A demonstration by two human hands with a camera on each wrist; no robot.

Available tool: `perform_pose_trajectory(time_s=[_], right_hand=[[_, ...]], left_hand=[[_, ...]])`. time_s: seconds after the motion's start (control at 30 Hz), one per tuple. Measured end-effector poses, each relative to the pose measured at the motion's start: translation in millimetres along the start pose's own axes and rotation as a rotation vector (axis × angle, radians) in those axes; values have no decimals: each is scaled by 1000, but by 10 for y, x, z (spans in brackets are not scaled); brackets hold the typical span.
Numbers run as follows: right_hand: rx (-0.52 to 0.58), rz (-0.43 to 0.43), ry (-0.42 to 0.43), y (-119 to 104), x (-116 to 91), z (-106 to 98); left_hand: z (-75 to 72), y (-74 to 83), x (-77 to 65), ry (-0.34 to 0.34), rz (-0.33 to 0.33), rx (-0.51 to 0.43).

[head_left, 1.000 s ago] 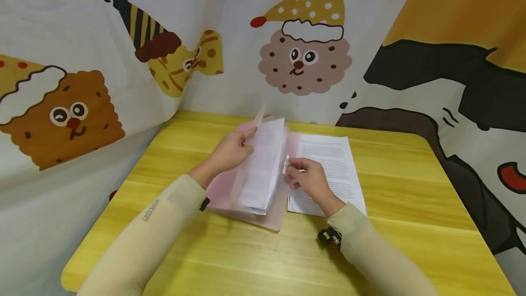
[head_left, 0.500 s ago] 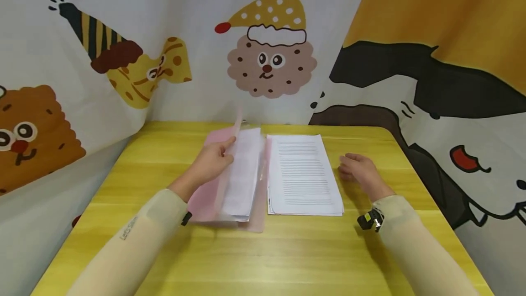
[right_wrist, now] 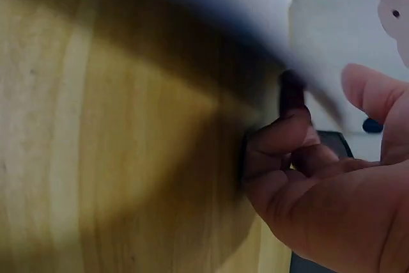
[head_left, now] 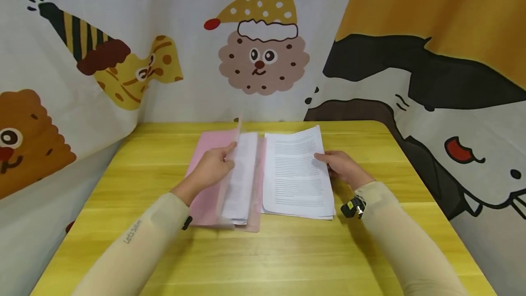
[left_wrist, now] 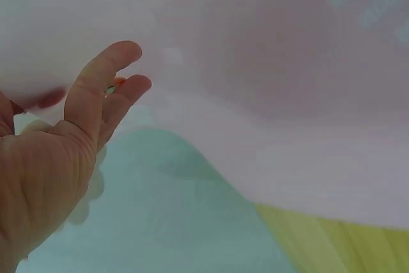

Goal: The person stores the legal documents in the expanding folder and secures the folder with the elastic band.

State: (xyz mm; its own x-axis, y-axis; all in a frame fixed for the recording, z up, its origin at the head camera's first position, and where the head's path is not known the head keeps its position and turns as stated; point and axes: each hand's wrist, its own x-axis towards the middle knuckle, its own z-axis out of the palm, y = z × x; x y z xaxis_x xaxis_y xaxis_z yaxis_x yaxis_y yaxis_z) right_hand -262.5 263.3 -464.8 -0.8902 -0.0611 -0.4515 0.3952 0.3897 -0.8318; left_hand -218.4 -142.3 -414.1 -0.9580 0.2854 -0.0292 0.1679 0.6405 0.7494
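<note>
My left hand (head_left: 210, 166) pinches folder (head_left: 214, 140); right hand (head_left: 344, 166) pinches papers (head_left: 293, 179) at right. Gathering step, I judge; next likely calls for level lift.

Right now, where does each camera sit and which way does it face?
Head: worn on the head, facing forward and down at a translucent pink plastic folder, printed white paper and yellow wood-grain table; left hand, right hand and beige sleeves show.
Left wrist: worn there, facing the folder; left hand shows.
Right wrist: worn there, facing the table and paper's blurred edge; right hand shows.
Head and right wrist share right hand and table.
</note>
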Motion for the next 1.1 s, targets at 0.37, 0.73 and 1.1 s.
perform_pose_trajectory(time_s=[0.37, 0.73, 1.1], right_hand=[[-132, -121, 37, 144, -259, -222], [-329, -248, 103, 322, -425, -356], [-470, -265, 187, 216, -542, -365]], left_hand=[[-711, -16, -109, -28, -9, -187], [-776, -21, -211, -17, -30, -178], [-802, -91, -254, -16, -84, -158]])
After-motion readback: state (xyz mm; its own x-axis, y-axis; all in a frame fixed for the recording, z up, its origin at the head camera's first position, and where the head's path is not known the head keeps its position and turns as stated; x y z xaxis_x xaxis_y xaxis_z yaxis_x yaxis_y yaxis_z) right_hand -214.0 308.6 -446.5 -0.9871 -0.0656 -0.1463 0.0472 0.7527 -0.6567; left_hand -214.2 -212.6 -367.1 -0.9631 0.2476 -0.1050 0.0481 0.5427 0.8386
